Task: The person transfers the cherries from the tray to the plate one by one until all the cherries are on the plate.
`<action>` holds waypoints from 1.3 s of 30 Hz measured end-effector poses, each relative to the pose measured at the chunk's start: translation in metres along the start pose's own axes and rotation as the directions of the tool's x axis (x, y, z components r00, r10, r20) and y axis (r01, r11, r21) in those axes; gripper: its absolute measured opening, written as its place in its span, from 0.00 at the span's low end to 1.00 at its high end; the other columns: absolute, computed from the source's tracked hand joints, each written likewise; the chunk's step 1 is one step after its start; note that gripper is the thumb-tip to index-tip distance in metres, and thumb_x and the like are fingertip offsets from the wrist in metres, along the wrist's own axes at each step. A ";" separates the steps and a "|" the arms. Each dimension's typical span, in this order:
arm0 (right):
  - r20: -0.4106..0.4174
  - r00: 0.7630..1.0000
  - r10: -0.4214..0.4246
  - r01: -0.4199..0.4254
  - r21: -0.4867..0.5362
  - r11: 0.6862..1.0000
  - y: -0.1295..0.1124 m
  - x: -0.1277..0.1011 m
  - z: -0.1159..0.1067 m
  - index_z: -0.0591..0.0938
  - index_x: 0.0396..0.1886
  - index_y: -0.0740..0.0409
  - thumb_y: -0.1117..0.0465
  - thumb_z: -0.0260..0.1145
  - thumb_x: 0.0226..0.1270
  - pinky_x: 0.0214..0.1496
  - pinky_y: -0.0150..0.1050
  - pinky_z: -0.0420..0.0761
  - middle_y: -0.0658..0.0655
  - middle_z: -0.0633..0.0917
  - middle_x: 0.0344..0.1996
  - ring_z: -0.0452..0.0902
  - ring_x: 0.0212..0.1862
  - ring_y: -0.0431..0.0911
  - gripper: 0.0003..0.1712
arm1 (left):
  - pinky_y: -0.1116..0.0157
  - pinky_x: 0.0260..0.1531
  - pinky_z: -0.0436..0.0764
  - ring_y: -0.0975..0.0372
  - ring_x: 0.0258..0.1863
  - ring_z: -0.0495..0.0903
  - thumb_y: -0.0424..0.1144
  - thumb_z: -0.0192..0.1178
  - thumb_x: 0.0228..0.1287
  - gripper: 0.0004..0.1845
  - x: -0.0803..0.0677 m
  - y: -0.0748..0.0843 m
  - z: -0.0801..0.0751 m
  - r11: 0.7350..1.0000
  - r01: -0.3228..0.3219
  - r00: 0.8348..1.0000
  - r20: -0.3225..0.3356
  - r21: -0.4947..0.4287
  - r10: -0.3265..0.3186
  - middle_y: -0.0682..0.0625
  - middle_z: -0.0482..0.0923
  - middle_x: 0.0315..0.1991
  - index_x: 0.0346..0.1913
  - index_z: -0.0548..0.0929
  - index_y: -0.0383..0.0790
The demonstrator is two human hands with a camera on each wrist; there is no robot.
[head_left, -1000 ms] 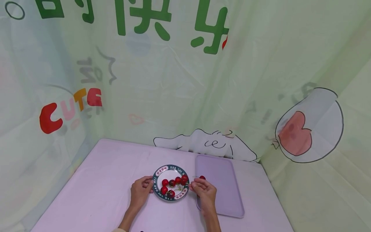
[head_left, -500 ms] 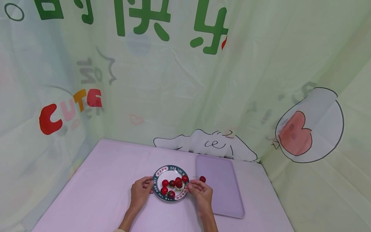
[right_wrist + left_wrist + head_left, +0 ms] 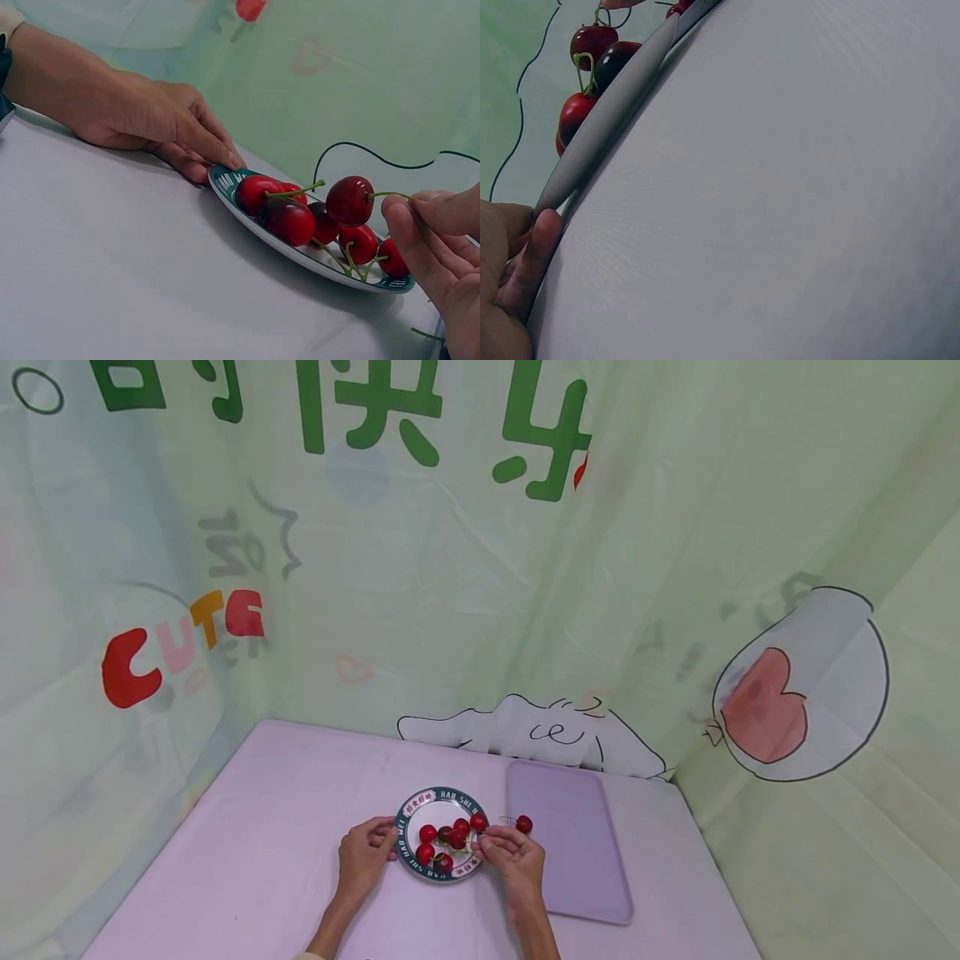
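A round plate [image 3: 408,837] with a dark green lettered rim lies on the lilac table and holds several red cherries [image 3: 435,845] with green stems. My left hand [image 3: 382,842] grips the plate's left rim [image 3: 225,174], fingertips over the edge [image 3: 544,232]. At the plate's right edge, my right hand [image 3: 486,837] pinches the stem of one cherry [image 3: 349,200] and holds it just above the others [image 3: 289,219]. One more cherry [image 3: 524,824] lies on the near-left part of the lilac tray [image 3: 581,852]. Only the plate's rim [image 3: 607,112] and a few cherries [image 3: 592,41] show in the left wrist view.
The rectangular tray sits right of the plate, reaching toward the back. Bare tabletop [image 3: 262,827] spreads to the left and front. Pale green printed curtains [image 3: 450,610] close off the table's back and sides.
My right hand has shifted left from the cherry on the tray to the plate's right edge and now pinches a cherry stem. The left hand and plate have stayed put.
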State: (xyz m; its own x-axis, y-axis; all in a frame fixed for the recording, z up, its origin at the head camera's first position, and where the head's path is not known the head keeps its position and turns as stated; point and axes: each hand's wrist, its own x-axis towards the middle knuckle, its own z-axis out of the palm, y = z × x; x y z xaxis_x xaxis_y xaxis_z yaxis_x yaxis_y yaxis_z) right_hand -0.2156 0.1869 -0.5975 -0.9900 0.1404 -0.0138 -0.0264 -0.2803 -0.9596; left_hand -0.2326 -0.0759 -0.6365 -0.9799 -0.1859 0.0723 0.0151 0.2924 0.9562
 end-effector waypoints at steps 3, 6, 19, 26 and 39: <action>0.007 1.000 -0.007 0.007 -0.008 1.000 0.001 0.000 0.001 0.79 0.57 0.88 0.80 0.72 0.68 0.47 0.41 0.95 0.57 0.94 0.34 0.95 0.37 0.48 0.21 | 0.77 0.34 0.86 0.67 0.25 0.87 0.35 0.68 0.77 0.14 0.000 0.000 0.000 1.000 -0.001 1.000 -0.003 0.001 0.001 0.46 0.90 0.41 0.61 0.89 0.37; 0.003 1.000 -0.004 0.004 -0.010 1.000 0.000 -0.001 0.003 0.79 0.57 0.87 0.80 0.72 0.68 0.47 0.41 0.95 0.58 0.94 0.34 0.95 0.37 0.49 0.21 | 0.77 0.34 0.86 0.67 0.25 0.87 0.35 0.68 0.77 0.15 0.000 -0.001 0.000 1.000 -0.001 1.000 -0.003 0.004 0.001 0.46 0.91 0.42 0.61 0.89 0.37; -0.004 0.999 0.047 -0.047 -0.033 0.998 -0.002 -0.003 0.010 0.82 0.57 0.83 0.78 0.74 0.68 0.45 0.38 0.94 0.62 0.93 0.36 0.95 0.36 0.47 0.20 | 0.77 0.34 0.86 0.67 0.25 0.87 0.35 0.68 0.77 0.15 0.000 -0.003 -0.001 1.000 0.000 1.000 -0.001 0.002 0.000 0.45 0.91 0.42 0.61 0.89 0.37; 0.005 0.999 0.048 -0.047 -0.089 0.995 0.002 0.002 0.012 0.82 0.57 0.82 0.78 0.74 0.68 0.46 0.40 0.95 0.62 0.93 0.36 0.95 0.36 0.47 0.20 | 0.77 0.34 0.86 0.67 0.24 0.87 0.36 0.68 0.77 0.15 0.001 -0.002 -0.001 1.000 -0.003 1.000 -0.011 0.004 0.003 0.46 0.91 0.42 0.61 0.89 0.37; -0.024 0.999 0.040 -0.045 -0.245 0.969 0.000 0.002 0.021 0.85 0.56 0.77 0.75 0.75 0.69 0.44 0.37 0.94 0.69 0.93 0.43 0.95 0.38 0.48 0.17 | 0.77 0.34 0.86 0.67 0.25 0.86 0.35 0.68 0.77 0.14 0.001 -0.002 0.000 1.000 -0.004 1.000 -0.007 -0.004 0.004 0.46 0.91 0.41 0.61 0.89 0.37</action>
State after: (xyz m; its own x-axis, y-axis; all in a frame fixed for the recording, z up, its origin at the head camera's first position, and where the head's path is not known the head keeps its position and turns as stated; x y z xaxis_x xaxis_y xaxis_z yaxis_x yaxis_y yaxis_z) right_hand -0.2206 0.1669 -0.5917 -0.9867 0.1516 -0.0590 0.0527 -0.0451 -0.9976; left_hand -0.2338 -0.0762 -0.6382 -0.9785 -0.1912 0.0777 0.0194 0.2893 0.9570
